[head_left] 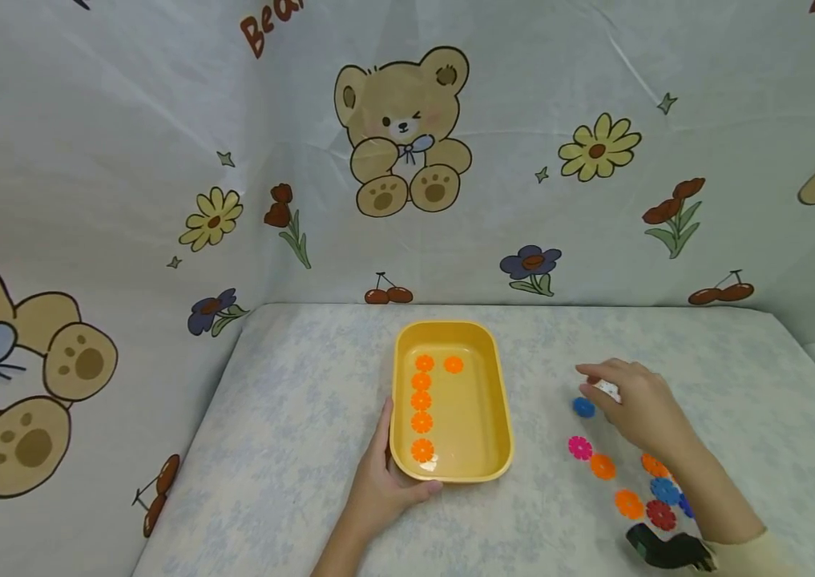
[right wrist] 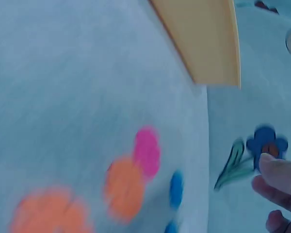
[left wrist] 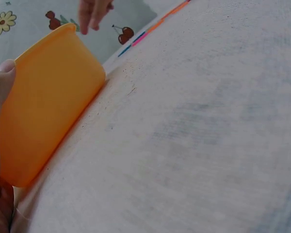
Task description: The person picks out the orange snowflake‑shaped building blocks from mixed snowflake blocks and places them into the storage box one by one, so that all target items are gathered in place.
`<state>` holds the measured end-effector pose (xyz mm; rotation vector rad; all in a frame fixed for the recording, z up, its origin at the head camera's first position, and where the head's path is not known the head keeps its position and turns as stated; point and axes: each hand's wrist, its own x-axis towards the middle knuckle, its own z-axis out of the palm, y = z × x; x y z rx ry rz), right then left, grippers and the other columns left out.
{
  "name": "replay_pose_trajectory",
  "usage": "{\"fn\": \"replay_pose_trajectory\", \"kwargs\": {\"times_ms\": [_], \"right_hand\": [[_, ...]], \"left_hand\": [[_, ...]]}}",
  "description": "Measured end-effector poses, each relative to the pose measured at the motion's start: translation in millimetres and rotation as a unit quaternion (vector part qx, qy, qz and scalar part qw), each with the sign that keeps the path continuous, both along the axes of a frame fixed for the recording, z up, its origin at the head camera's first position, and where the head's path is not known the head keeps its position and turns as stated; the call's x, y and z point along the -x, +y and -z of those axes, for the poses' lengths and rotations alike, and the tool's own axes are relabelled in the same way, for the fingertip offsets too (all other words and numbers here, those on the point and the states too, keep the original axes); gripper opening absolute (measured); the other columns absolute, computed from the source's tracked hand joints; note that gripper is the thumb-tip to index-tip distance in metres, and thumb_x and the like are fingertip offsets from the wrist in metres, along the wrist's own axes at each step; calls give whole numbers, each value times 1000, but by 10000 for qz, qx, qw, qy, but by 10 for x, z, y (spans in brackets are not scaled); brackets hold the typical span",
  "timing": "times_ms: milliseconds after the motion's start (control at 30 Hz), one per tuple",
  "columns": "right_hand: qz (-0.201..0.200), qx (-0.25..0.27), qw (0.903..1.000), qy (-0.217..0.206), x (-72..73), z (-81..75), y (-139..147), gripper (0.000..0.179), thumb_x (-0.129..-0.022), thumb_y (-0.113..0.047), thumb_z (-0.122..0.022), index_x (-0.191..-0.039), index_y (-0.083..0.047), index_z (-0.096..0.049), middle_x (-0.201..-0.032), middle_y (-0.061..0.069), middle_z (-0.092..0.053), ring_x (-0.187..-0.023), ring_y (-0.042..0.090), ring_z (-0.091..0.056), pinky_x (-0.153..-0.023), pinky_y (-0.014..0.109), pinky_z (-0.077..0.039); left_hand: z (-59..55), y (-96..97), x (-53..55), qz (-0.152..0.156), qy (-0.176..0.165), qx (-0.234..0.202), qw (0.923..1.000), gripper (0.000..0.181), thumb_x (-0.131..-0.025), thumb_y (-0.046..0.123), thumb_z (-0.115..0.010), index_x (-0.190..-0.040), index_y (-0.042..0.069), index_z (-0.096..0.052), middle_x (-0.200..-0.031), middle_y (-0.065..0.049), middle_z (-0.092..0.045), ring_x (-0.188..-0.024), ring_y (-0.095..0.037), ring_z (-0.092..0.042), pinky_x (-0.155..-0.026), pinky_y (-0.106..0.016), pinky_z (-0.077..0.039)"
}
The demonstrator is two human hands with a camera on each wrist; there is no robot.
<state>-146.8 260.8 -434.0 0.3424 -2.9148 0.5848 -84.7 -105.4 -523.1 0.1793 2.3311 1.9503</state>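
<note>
My left hand [head_left: 385, 485] grips a yellow plastic tray [head_left: 504, 433] at its near left corner, thumb over the near rim, fingers along the left side. Several orange flower-shaped discs [head_left: 421, 422] lie in it, most in a column on the left, one [head_left: 453, 365] to their right. My right hand [head_left: 641, 405] hovers over the table, fingers loosely bent and thumb apart from the fingertips. A small white speckled patch [head_left: 607, 390] shows in that gap. Close under the thumb lies a blue disc [head_left: 583, 407]. The right wrist view shows nothing between the thumb [right wrist: 276, 170] and fingers.
Nearer me on the right lie a pink disc [head_left: 580, 448], orange discs [head_left: 603, 466], a red disc [head_left: 661, 515] and more blue ones [head_left: 664, 491], some partly behind my forearm. A dark strap [head_left: 667, 549] hangs by the right sleeve. Bear-printed cloth [head_left: 494, 120] stands behind the table.
</note>
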Motion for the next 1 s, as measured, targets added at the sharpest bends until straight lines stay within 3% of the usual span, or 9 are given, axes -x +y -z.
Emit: {"fn": "replay_pose_trajectory", "kwargs": {"times_ms": [133,233,333,600,800,1000], "right_hand": [[397,-267,9952,-858,-239,132,448,41,-88,-25,-75,-125,-7,-68,-113,20,-69,-91,35,-62,-72,55,-55],[576,-510,9847,-1566,-351,262,709,49,-87,-37,-75,-125,-7,-67,-115,22,-67,-95,38,-62,-74,59,-54],[663,-642,9758,-1982,-430,386,874,57,-83,-47,-76,-124,-9,-69,-112,20,-67,-96,38,-62,-74,61,-53],[776,-635,9788,-1787,-542,492,933,53,-75,-44,-83,-114,-9,-74,-104,15,-67,-91,34,-62,-75,57,-57],[510,-321,9764,-2075,-563,489,897,45,-77,-37,-83,-114,-13,-74,-104,6,-64,-91,23,-60,-79,50,-58],[593,-116,9729,-2232,-563,496,851,40,-78,-34,-83,-111,-14,-72,-107,7,-65,-94,22,-60,-84,50,-57]], "left_hand": [[-10,2,-5,12,-70,-61,10000,125,-72,27,-91,-161,31,-3,-165,13,-13,-152,-11,-19,-112,-8,-20],[-19,4,-10,-2,-90,-50,9999,125,-72,27,-91,-161,31,-3,-165,13,-14,-152,-11,-20,-112,-8,-20],[-18,6,-8,-9,-64,-29,10000,125,-72,27,-91,-161,31,-3,-165,12,-14,-152,-11,-21,-112,-8,-20],[-11,9,-12,31,41,-117,9999,124,-73,25,-90,-161,29,-2,-166,7,-14,-152,-15,-21,-111,-8,-21],[-22,6,-19,87,39,-179,9998,124,-74,24,-89,-161,29,-1,-166,7,-14,-152,-15,-21,-111,-7,-21],[-3,-2,-16,112,116,-212,9996,125,-73,24,-90,-161,28,-1,-167,7,-13,-152,-16,-20,-111,-7,-21]]}}
